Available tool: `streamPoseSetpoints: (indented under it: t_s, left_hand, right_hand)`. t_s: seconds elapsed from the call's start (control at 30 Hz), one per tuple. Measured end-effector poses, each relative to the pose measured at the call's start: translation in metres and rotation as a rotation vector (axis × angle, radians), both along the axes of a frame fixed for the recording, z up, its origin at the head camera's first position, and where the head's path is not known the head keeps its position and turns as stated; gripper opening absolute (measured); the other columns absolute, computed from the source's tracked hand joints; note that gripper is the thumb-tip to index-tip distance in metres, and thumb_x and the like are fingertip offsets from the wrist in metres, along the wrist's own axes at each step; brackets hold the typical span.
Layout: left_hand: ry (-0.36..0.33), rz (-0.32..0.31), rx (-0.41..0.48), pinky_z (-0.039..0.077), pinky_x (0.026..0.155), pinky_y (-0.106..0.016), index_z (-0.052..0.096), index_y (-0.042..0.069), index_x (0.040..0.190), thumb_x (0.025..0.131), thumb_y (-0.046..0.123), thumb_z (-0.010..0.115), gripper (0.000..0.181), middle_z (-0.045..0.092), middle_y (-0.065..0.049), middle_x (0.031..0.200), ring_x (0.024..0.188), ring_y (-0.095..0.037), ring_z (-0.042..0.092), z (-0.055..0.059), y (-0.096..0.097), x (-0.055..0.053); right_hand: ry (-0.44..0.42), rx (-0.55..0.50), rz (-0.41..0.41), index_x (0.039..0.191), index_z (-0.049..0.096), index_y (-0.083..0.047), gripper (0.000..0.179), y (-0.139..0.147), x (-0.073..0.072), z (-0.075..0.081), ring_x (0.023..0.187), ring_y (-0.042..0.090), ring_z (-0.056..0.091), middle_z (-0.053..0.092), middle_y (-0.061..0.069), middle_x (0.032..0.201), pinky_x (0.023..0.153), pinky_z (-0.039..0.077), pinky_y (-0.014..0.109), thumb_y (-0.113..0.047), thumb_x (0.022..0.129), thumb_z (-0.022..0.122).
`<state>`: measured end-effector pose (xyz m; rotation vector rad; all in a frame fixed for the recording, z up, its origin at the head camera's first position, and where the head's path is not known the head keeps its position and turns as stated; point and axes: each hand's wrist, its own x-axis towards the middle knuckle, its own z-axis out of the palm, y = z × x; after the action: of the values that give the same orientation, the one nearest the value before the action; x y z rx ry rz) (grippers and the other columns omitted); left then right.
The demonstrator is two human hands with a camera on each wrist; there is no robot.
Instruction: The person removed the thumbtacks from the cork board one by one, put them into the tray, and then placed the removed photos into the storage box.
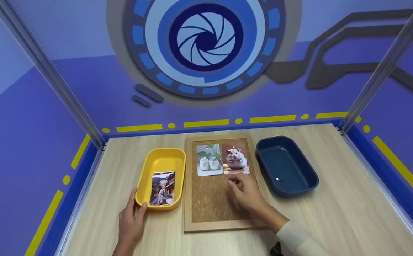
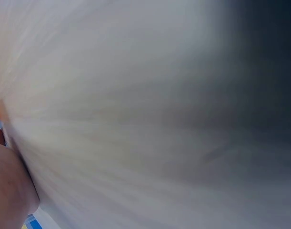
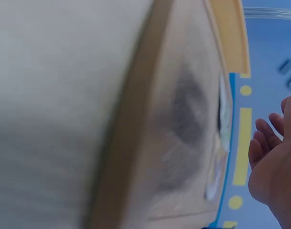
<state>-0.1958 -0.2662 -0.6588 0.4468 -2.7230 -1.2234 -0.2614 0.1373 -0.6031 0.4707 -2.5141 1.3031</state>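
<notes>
My left hand point(image 1: 131, 222) holds the near-left corner of a yellow tray point(image 1: 143, 177), its thumb at the rim. Inside the tray lies a photo point(image 1: 163, 188) of a light-haired figure on a street. Over the cork board point(image 1: 210, 202) is my right hand point(image 1: 247, 192), its fingers loosely curled just below two photos; I see nothing held in it. A photo of two hamsters point(image 1: 209, 160) and a photo of one hamster point(image 1: 236, 159) sit side by side at the board's top, each with a small shiny pin head at its upper edge.
To the board's right stands a dark blue tray point(image 1: 288, 167) with a small shiny pin point(image 1: 277, 179) in it. The wooden table point(image 1: 348, 199) is enclosed by printed panels and metal posts. The left wrist view shows mostly blurred tabletop point(image 2: 135, 119).
</notes>
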Motion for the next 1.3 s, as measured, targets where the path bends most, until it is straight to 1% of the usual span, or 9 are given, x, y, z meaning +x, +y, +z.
streamPoseSetpoints:
  t_s: [0.2, 0.43, 0.57, 0.7, 0.83, 0.93, 1.07, 1.2, 1.3]
  left_hand:
    - [0.021, 0.0, 0.014, 0.026, 0.124, -0.049, 0.015, 0.042, 0.158, 0.102, 0.042, 0.049, 0.066, 0.027, 0.005, 0.165, 0.152, -0.026, 0.029, 0.0, 0.0, 0.0]
    - [0.019, 0.005, 0.024, 0.026, 0.124, -0.049, 0.015, 0.043, 0.158, 0.102, 0.043, 0.05, 0.066, 0.027, 0.005, 0.165, 0.152, -0.026, 0.029, 0.0, 0.002, -0.001]
    - [0.031, 0.005, 0.019, 0.026, 0.124, -0.048, 0.015, 0.043, 0.158, 0.102, 0.043, 0.05, 0.065, 0.027, 0.006, 0.165, 0.152, -0.025, 0.029, 0.0, 0.004, -0.003]
    - [0.013, -0.005, 0.015, 0.027, 0.124, -0.049, 0.014, 0.043, 0.158, 0.102, 0.043, 0.049, 0.066, 0.026, 0.005, 0.165, 0.152, -0.026, 0.029, 0.0, 0.005, -0.004]
    - [0.0, -0.007, 0.018, 0.027, 0.123, -0.05, 0.013, 0.043, 0.158, 0.102, 0.043, 0.049, 0.066, 0.026, 0.004, 0.165, 0.152, -0.027, 0.03, 0.0, 0.003, -0.002]
    - [0.021, -0.019, 0.068, 0.028, 0.123, -0.047, 0.017, 0.04, 0.158, 0.102, 0.042, 0.051, 0.066, 0.026, 0.004, 0.165, 0.152, -0.026, 0.029, -0.001, 0.001, 0.0]
    - [0.028, -0.039, 0.177, 0.027, 0.124, -0.046, 0.02, 0.038, 0.158, 0.1, 0.045, 0.054, 0.068, 0.024, 0.003, 0.166, 0.154, -0.025, 0.025, 0.001, -0.003, 0.002]
    - [0.032, 0.01, 0.258, 0.029, 0.122, -0.05, 0.022, 0.04, 0.157, 0.099, 0.046, 0.055, 0.067, 0.033, -0.005, 0.162, 0.151, -0.029, 0.031, 0.007, -0.006, 0.003]
    - [0.089, 0.069, 0.289, 0.033, 0.119, -0.052, 0.026, 0.038, 0.156, 0.101, 0.042, 0.055, 0.063, 0.043, -0.009, 0.153, 0.143, -0.03, 0.04, 0.016, -0.002, 0.001]
  right_hand:
    - [-0.118, -0.052, -0.009, 0.101, 0.07, -0.006, 0.009, 0.015, 0.006, -0.012, 0.081, 0.008, 0.056, 0.063, -0.004, 0.088, 0.07, 0.049, 0.022, -0.011, 0.094, 0.067]
    - [-0.278, -0.138, -0.063, 0.105, 0.069, -0.001, 0.015, 0.026, 0.001, -0.019, 0.083, 0.012, 0.06, 0.069, 0.005, 0.091, 0.073, 0.05, 0.022, -0.01, 0.095, 0.065]
    - [-0.319, -0.145, -0.124, 0.105, 0.071, -0.003, 0.015, 0.032, -0.006, -0.022, 0.085, 0.012, 0.06, 0.069, 0.004, 0.091, 0.075, 0.05, 0.024, -0.013, 0.094, 0.066]
    - [-0.352, -0.133, -0.182, 0.104, 0.072, -0.006, 0.014, 0.037, -0.011, -0.023, 0.083, 0.013, 0.06, 0.068, 0.004, 0.09, 0.073, 0.049, 0.025, -0.015, 0.095, 0.066]
    - [-0.382, -0.11, -0.198, 0.105, 0.072, -0.008, 0.016, 0.039, -0.016, -0.023, 0.084, 0.014, 0.059, 0.068, 0.004, 0.091, 0.072, 0.049, 0.026, -0.019, 0.096, 0.064]
    - [-0.411, -0.117, -0.204, 0.104, 0.071, -0.009, 0.016, 0.04, -0.019, -0.023, 0.085, 0.016, 0.058, 0.067, 0.004, 0.091, 0.073, 0.048, 0.026, -0.021, 0.096, 0.064]
    - [-0.437, -0.129, -0.211, 0.104, 0.071, -0.01, 0.015, 0.041, -0.022, -0.024, 0.085, 0.017, 0.058, 0.066, 0.005, 0.091, 0.073, 0.048, 0.028, -0.021, 0.096, 0.065]
    - [-0.441, -0.123, -0.197, 0.105, 0.071, -0.011, 0.015, 0.042, -0.024, -0.024, 0.086, 0.017, 0.059, 0.066, 0.005, 0.092, 0.073, 0.049, 0.028, -0.022, 0.097, 0.064]
    - [-0.428, -0.13, -0.199, 0.103, 0.071, -0.01, 0.014, 0.042, -0.024, -0.024, 0.085, 0.018, 0.059, 0.067, 0.005, 0.091, 0.074, 0.049, 0.028, -0.02, 0.096, 0.065]
